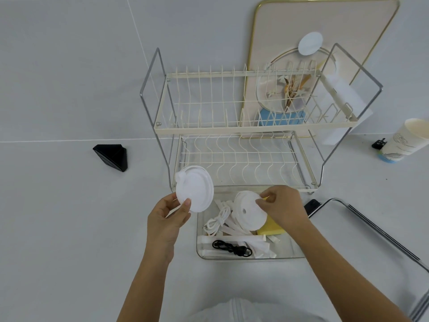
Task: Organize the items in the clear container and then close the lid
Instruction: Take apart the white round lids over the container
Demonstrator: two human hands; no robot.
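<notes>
Holding one white cup lid [195,189] left of the clear container [298,251], the left hand [168,214] pinches its near edge. The right hand [282,204] pinches a second cup lid [248,213] above the container, which sits on the bench [69,205], just near the dish rack [232,126].

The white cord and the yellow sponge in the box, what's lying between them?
In the head view, a white cup lid gripped by the right hand sits between the white cord and the yellow sponge.
</notes>
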